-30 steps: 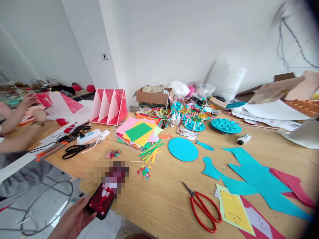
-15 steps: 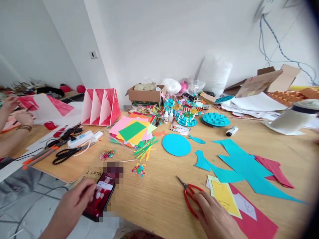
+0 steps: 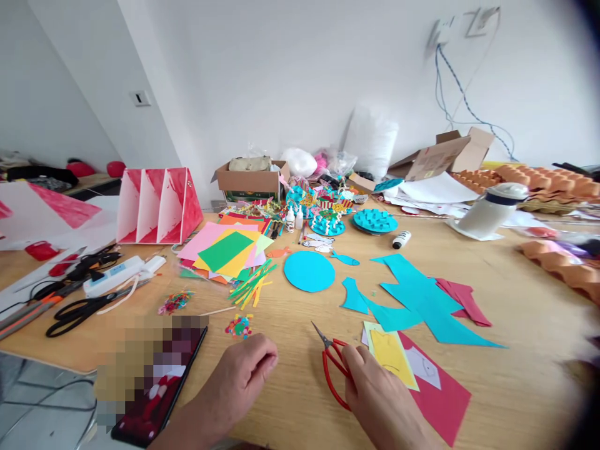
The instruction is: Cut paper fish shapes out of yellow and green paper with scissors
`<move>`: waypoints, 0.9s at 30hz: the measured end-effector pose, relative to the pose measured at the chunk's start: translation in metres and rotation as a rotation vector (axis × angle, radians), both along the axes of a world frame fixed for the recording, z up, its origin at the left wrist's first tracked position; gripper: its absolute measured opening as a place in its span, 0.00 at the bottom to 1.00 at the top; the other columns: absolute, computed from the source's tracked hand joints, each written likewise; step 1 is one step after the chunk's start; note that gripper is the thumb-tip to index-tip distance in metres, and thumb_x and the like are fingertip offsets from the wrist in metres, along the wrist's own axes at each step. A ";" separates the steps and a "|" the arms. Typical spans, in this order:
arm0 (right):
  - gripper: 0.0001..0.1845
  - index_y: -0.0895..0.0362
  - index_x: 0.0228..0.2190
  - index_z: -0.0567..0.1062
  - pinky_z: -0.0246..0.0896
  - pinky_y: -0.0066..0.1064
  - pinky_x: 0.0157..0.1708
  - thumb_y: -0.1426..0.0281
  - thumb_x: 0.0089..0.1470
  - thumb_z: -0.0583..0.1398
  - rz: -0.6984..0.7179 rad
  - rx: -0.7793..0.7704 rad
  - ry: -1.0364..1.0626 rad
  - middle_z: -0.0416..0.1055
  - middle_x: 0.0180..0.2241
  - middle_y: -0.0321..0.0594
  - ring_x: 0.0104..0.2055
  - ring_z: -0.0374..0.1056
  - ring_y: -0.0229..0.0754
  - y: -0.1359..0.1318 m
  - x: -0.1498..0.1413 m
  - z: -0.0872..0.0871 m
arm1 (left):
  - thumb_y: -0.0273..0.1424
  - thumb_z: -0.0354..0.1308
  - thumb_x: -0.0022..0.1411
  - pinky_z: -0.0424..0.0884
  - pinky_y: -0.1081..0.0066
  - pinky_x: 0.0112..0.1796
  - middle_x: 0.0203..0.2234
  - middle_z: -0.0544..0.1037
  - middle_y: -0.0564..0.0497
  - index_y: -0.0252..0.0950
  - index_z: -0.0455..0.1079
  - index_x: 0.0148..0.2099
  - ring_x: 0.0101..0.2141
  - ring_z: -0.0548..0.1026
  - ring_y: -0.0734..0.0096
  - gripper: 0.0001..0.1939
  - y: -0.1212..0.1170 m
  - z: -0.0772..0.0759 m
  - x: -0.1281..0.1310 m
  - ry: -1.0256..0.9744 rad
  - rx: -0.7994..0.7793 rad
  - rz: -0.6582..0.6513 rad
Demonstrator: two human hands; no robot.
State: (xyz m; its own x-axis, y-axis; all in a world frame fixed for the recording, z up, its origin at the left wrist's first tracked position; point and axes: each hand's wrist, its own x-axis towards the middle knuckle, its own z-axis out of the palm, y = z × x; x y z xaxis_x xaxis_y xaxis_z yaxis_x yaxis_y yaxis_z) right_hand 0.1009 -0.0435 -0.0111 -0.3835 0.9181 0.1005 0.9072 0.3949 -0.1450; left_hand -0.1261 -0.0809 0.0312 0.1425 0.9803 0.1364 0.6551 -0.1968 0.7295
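My left hand (image 3: pixel 246 369) is curled closed above the table between the phone and the scissors, with nothing visible in it. My right hand (image 3: pixel 375 381) grips the red handle of a pair of scissors (image 3: pixel 334 369), whose pointed blades aim away from me. A phone (image 3: pixel 171 381) with a lit screen lies at the left, partly blurred out. Close by my right hand are a yellow paper piece with drawn lines (image 3: pixel 391 356), a lilac piece with a drawn fish (image 3: pixel 422 367) and a red paper sheet (image 3: pixel 443 397). A blue paper circle (image 3: pixel 309 272) lies farther off.
Blue paper offcuts (image 3: pixel 422 300) spread to the right. Coloured sheets (image 3: pixel 225 250), paper strips (image 3: pixel 253 284) and small confetti dots (image 3: pixel 239 325) lie left of centre. Black scissors (image 3: pixel 77 312) and a power strip (image 3: pixel 115 277) are at far left. A white jug (image 3: pixel 492 209) stands at right.
My left hand has left the phone and moved right, curling closed. My right hand stays at the red scissors, its fingers closer around the handle. The view has turned right; the other person's hands are out of view.
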 end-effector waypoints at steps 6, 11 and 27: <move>0.14 0.53 0.36 0.65 0.66 0.32 0.28 0.66 0.44 0.53 -0.321 -0.190 0.674 0.74 0.29 0.41 0.30 0.72 0.45 -0.002 0.066 0.000 | 0.21 0.48 0.55 0.62 0.74 0.33 0.28 0.72 0.52 0.37 0.67 0.32 0.30 0.68 0.72 0.09 0.020 0.010 0.027 0.108 -0.085 -0.201; 0.15 0.54 0.25 0.73 0.63 0.30 0.22 0.56 0.36 0.61 -0.551 -0.463 0.860 0.74 0.20 0.37 0.25 0.70 0.46 0.000 0.114 0.002 | 0.22 0.51 0.52 0.65 0.71 0.40 0.41 0.72 0.46 0.37 0.67 0.44 0.42 0.69 0.68 0.16 0.041 0.000 0.066 -0.404 -0.434 -0.243; 0.19 0.56 0.23 0.69 0.38 0.23 0.13 0.53 0.35 0.61 -0.702 -0.582 1.093 0.60 0.10 0.28 0.11 0.53 0.31 0.005 0.098 -0.003 | 0.27 0.55 0.48 0.60 0.70 0.40 0.48 0.65 0.44 0.37 0.57 0.53 0.49 0.64 0.64 0.28 0.067 -0.025 0.131 -1.126 -0.903 -0.012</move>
